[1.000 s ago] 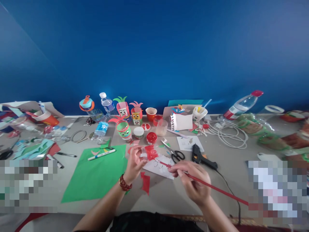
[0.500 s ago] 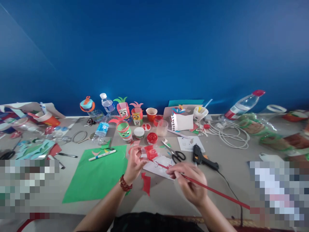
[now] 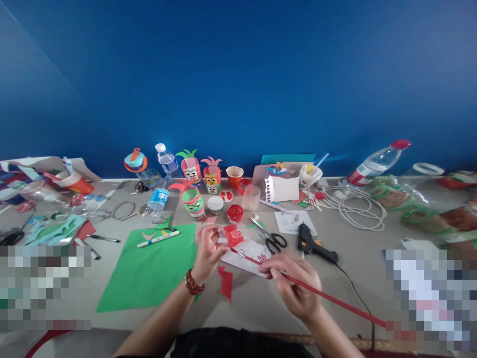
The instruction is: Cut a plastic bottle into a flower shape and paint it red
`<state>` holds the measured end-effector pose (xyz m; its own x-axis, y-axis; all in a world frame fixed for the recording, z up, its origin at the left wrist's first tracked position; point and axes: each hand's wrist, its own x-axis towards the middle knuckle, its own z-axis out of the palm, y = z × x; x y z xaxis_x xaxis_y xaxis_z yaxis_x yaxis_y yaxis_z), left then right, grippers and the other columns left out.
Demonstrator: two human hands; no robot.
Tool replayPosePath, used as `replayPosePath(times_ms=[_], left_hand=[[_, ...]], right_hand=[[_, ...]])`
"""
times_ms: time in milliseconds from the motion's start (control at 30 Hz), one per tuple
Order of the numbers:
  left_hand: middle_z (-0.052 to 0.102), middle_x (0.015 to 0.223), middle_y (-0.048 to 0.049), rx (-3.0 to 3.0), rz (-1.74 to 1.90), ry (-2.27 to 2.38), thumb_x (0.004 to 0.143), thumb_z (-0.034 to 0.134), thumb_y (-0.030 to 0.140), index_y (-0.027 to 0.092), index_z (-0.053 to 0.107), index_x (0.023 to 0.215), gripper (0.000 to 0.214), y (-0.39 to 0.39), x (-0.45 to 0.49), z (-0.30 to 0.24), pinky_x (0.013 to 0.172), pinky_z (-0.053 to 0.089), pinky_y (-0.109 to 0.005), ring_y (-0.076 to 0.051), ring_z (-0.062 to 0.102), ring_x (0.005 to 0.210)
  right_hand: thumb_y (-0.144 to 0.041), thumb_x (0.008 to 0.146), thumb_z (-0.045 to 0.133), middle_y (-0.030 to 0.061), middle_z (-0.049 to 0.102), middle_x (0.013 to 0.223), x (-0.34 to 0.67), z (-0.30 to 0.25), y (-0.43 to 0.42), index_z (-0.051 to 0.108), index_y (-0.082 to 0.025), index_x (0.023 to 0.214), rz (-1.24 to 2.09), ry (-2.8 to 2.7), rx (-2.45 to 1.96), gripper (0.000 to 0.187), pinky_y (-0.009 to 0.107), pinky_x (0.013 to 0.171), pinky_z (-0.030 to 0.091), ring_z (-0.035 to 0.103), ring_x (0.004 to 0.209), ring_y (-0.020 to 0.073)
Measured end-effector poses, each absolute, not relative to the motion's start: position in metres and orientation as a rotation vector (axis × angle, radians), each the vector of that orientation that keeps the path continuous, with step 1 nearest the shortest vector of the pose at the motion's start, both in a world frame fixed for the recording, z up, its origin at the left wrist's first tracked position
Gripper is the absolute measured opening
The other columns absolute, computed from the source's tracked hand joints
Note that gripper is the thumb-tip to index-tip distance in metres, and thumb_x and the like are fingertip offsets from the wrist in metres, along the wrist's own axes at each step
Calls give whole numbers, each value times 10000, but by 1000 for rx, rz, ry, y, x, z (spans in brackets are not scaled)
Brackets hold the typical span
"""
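My left hand (image 3: 207,253), with a red bead bracelet on the wrist, is closed on a small clear plastic piece painted red (image 3: 231,234), held just above the table. My right hand (image 3: 294,284) pinches a long red paintbrush (image 3: 328,297); its tip touches the lower edge of the red piece. Below them lies a white sheet with red marks (image 3: 249,254). A red paper scrap (image 3: 225,282) lies between my forearms.
A green paper sheet (image 3: 149,271) with a white marker (image 3: 157,238) lies at left. Scissors (image 3: 269,236), a black glue gun (image 3: 315,243), a red paint pot (image 3: 235,212), decorated cups (image 3: 192,200), water bottles (image 3: 376,161) and a coiled white cable (image 3: 357,206) crowd the table.
The brush tip has slid slightly left, to the red piece's lower edge, and my right hand has shifted a little with it. My left hand stays put.
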<state>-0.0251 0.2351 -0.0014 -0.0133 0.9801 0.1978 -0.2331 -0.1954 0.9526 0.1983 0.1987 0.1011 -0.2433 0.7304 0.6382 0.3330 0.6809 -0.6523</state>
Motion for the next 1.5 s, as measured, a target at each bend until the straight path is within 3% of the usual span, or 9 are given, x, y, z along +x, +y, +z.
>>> replayPosePath(times_ms=[500,700,1033,1333,1500], left_hand=[[538,1130,-76,1180,1454,937,755,775,545,236,487,1160,585,235,-24,-4,856,540,-362,-231,592,1046],[477,1224,-94,1216,1451,897,801,766,439,260,474,1227,547,235,-26,-9,843,554,-348,-249,556,1140],[400,1363,-84,1427,1427,793,825,747,204,349,467,1312,580,232,-25,-5,953,551,-424,-279,443,1324],[403,1391,-96,1387,1430,727,867,710,295,307,508,1235,419,233,-27,-1,984,537,-468,-296,407,1372],[445,1343,-95,1327,1453,754,840,735,255,306,441,1230,491,232,-25,1,962,544,-473,-286,457,1328]], right_hand=[[-74,859,500,-5,710,673,203,101,198,685,-221,881,389,-1853,-813,237,251,609,529,677,604,143],[-96,884,517,-12,737,720,216,100,200,693,-222,851,359,-1774,-944,219,242,603,539,681,581,125],[-125,924,515,-14,738,730,215,96,198,698,-225,847,507,-1664,-979,222,236,563,533,671,567,120],[-116,912,516,-12,737,746,213,94,198,684,-225,873,483,-1763,-935,204,236,604,537,696,605,125],[-115,911,513,-6,737,736,213,94,198,688,-221,871,488,-1765,-936,208,238,586,537,688,587,128]])
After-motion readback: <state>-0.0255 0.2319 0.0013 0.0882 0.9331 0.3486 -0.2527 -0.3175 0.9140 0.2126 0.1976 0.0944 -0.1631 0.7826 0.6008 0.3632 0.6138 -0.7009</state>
